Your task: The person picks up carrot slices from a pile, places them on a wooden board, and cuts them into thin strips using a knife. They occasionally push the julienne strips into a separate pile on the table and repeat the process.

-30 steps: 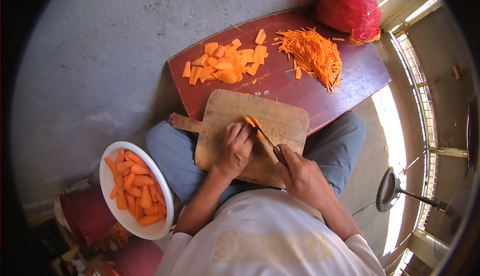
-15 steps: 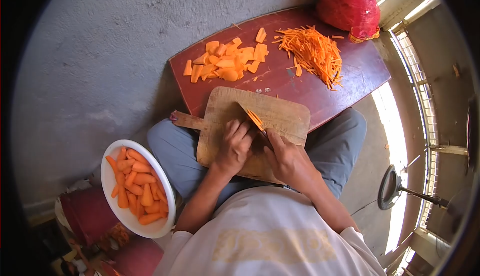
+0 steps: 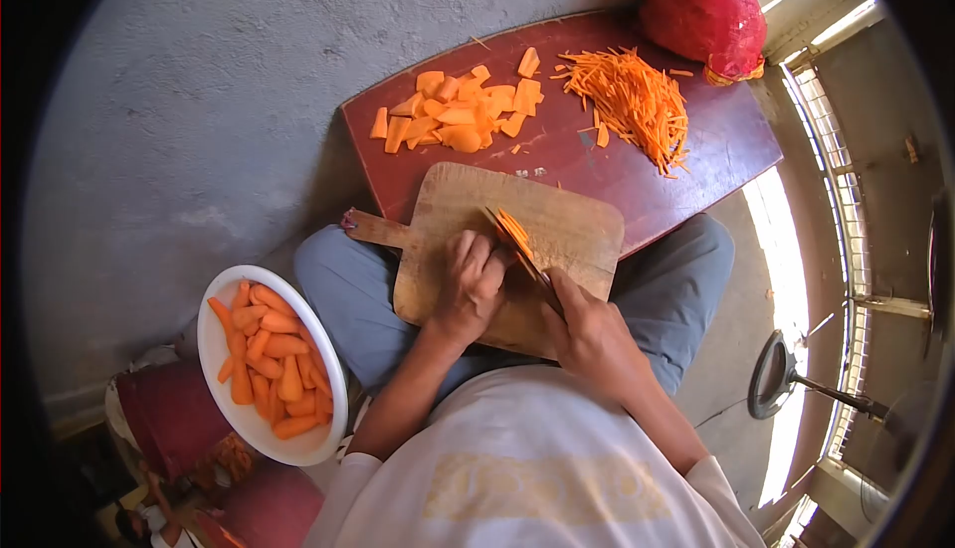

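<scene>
A wooden cutting board (image 3: pixel 577 230) with a handle at its left lies across my lap. My right hand (image 3: pixel 587 324) is closed round the handle of a knife (image 3: pixel 532 265), its blade slanting up and to the left over the board. Thin carrot strips (image 3: pixel 514 232) lie along the right side of the blade. Just left of the blade, my left hand (image 3: pixel 472 287) rests on the board with curled fingers. Whatever lies under its fingertips is hidden.
On the red table (image 3: pixel 438 190) beyond the board lie flat carrot slices (image 3: pixel 458 115), a heap of carrot shreds (image 3: pixel 637 105) and a red bag (image 3: pixel 701 11). A white basin (image 3: pixel 340 389) of peeled carrots (image 3: pixel 284 359) stands at left. A fan (image 3: pixel 771 374) stands at right.
The knife has shifted slightly, its blade now more upright beside my left fingers. More carrot strips show beside the blade. The whole view has tilted a little.
</scene>
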### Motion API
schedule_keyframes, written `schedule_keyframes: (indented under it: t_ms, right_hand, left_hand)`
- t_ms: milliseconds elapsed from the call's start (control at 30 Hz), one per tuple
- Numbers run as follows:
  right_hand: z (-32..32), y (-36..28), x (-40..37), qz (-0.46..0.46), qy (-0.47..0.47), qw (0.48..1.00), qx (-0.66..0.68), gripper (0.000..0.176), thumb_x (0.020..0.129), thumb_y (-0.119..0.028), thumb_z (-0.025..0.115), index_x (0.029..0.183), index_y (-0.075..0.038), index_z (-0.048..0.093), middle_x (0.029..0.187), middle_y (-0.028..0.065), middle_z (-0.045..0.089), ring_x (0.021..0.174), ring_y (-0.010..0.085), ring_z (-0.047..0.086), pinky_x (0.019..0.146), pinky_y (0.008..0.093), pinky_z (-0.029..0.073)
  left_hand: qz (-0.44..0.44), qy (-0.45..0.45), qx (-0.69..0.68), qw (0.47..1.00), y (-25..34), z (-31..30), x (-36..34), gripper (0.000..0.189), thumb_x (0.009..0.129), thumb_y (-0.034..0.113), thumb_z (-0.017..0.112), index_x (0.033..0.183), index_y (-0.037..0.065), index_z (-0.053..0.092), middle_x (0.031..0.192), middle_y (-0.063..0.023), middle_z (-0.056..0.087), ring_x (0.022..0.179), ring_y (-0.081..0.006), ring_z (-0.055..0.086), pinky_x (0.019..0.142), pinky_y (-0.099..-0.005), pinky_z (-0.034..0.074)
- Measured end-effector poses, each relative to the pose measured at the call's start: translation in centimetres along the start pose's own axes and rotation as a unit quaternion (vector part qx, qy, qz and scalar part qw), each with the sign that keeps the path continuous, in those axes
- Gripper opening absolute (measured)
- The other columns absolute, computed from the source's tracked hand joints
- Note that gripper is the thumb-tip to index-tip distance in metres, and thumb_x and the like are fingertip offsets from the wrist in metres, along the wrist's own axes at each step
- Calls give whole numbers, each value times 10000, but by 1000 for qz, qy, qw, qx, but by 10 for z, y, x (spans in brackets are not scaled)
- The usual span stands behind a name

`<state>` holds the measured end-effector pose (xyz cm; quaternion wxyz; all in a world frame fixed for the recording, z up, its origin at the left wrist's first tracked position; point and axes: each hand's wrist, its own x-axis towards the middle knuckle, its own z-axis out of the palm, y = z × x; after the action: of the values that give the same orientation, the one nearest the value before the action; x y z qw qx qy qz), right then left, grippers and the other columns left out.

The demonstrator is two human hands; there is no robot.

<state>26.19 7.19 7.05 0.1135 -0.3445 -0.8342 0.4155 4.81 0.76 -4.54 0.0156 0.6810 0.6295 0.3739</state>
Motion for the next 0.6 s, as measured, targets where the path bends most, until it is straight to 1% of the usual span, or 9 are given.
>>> schedule_keyframes:
  t_ms: [100,200,300,400,467,567,600]
  right_hand:
    - [4,6,16,-8,-5,1000,7,407,1052,-78,692,1425,22,565,1077,311,741,946,553,717,787,584,580]
    - [-7,0,12,4,-19,1000,13,408,1055,-79,690,1431,23,569,1086,317,741,951,552,720,794,586,580]
    - [-6,-5,1,5,-20,1000,-2,411,1057,-81,690,1434,26,567,1092,319,743,955,552,722,799,585,583]
    - [3,0,13,-19,-17,1000,-8,403,1067,-93,679,1429,32,554,1094,321,742,941,548,727,789,588,584]
    - [2,0,20,-37,-25,999,-17,373,1083,-111,654,1407,35,539,1101,329,737,913,536,737,765,595,586]
    - [-8,-12,2,-8,-35,999,-5,372,1079,-109,657,1400,38,538,1103,338,733,903,538,735,772,597,589]
    - [-5,-9,4,-15,-31,999,-7,373,1077,-110,660,1397,38,538,1087,339,733,895,537,734,769,600,587]
  left_hand:
    - [-25,-38,6,999,7,-12,7,452,764,-40,678,1208,-15,762,1058,-157,612,1058,-383,587,984,-523,496]
    - [-14,-29,5,999,9,-18,8,434,752,-49,675,1177,-18,754,1077,-164,623,1053,-389,585,986,-523,487]
    - [-5,5,-9,1000,5,-9,6,413,755,-38,684,1163,-34,748,1095,-176,634,1047,-395,583,983,-528,486]
    - [-11,-13,-15,1000,5,-11,4,402,762,-27,687,1160,-48,744,1095,-185,643,1032,-401,586,978,-529,491]
    - [-4,0,-1,1000,1,-6,-1,390,771,-20,685,1155,-44,746,1080,-185,643,1020,-401,587,976,-523,494]
    - [-1,7,6,1000,-2,-7,0,381,775,-16,687,1151,-37,748,1071,-184,645,1008,-402,587,967,-515,496]
    - [-1,6,4,1000,0,-8,0,380,775,-15,689,1150,-34,749,1070,-184,646,1004,-401,586,964,-513,496]
